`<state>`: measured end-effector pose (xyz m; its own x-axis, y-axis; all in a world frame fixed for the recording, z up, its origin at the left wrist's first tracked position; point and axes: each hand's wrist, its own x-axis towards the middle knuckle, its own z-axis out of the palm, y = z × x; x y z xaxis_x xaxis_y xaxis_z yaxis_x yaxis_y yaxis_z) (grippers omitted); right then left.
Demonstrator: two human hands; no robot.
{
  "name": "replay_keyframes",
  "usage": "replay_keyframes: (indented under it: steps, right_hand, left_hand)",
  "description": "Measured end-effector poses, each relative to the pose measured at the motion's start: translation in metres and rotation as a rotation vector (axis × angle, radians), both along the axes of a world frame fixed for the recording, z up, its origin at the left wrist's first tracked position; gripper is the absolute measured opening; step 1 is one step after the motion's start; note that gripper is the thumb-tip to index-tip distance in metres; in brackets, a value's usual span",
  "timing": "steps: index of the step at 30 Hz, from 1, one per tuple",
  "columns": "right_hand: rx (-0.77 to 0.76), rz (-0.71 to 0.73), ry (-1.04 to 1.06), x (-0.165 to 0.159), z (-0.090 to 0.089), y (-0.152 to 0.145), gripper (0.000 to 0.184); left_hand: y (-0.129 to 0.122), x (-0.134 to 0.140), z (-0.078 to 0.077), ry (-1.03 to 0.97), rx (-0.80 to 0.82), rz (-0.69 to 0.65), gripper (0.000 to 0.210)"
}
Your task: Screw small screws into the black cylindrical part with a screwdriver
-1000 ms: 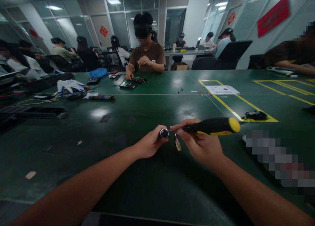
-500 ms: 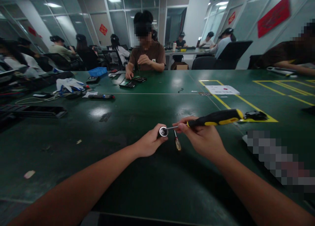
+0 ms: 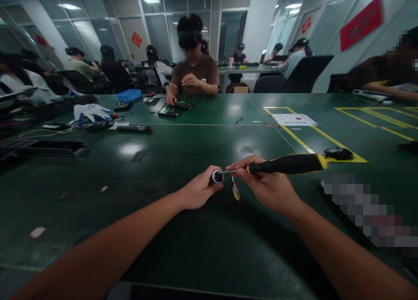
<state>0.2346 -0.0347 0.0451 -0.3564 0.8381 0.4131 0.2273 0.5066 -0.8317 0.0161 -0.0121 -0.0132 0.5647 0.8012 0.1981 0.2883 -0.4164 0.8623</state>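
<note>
My left hand [image 3: 199, 190] is closed around a small cylindrical part [image 3: 217, 176] with a silvery rim and a dark hollow end that faces me. In my right hand [image 3: 267, 184] is a screwdriver [image 3: 287, 164] with a black and yellow handle, its fingers pinching near the front of the handle and the shaft. The shaft points left, and its tip is at the opening of the cylindrical part; how deep it reaches I cannot tell. Between and just below my hands, a smaller screwdriver [image 3: 235, 191] with a clear amber handle lies on the green table [image 3: 183, 256].
White gloves [image 3: 92, 112], a dark pen-shaped tool [image 3: 133, 128] and a blue bin [image 3: 129, 95] are at left. A co-worker [image 3: 196, 73] sits opposite, handling dark boards. At right are a black part [image 3: 338, 153], a paper sheet [image 3: 294, 119] and a blurred-out object [image 3: 365, 208].
The black and yellow screwdriver has turned slightly about its shaft, and its handle end has dropped a little. The cylindrical part stays in my left hand, almost unmoved.
</note>
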Motion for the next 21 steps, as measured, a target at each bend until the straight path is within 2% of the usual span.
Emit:
replay_keyframes:
  steps: [2, 8, 14, 17, 21]
  right_hand:
    - [0.002, 0.005, -0.021, 0.0008, 0.0017, -0.0006, 0.014]
    - [0.081, -0.097, -0.098, 0.0023, 0.0035, -0.0012, 0.019]
    - [0.109, -0.100, -0.162, 0.0012, 0.0008, -0.0014, 0.020]
    - [0.064, -0.094, -0.142, 0.0001, -0.0002, -0.0009, 0.021]
    - [-0.036, -0.036, -0.009, -0.0042, -0.0011, -0.0010, 0.020]
  left_hand:
    - [-0.0007, 0.0002, 0.0007, 0.014, -0.003, -0.006, 0.031]
    - [-0.0021, 0.0007, 0.0024, 0.013, 0.004, -0.008, 0.030]
    - [-0.0016, 0.0003, 0.0011, 0.025, 0.006, -0.013, 0.030]
    - [-0.0013, 0.0005, 0.0010, 0.027, 0.004, -0.018, 0.031]
    - [-0.0015, 0.0005, 0.0021, 0.003, -0.004, -0.023, 0.033]
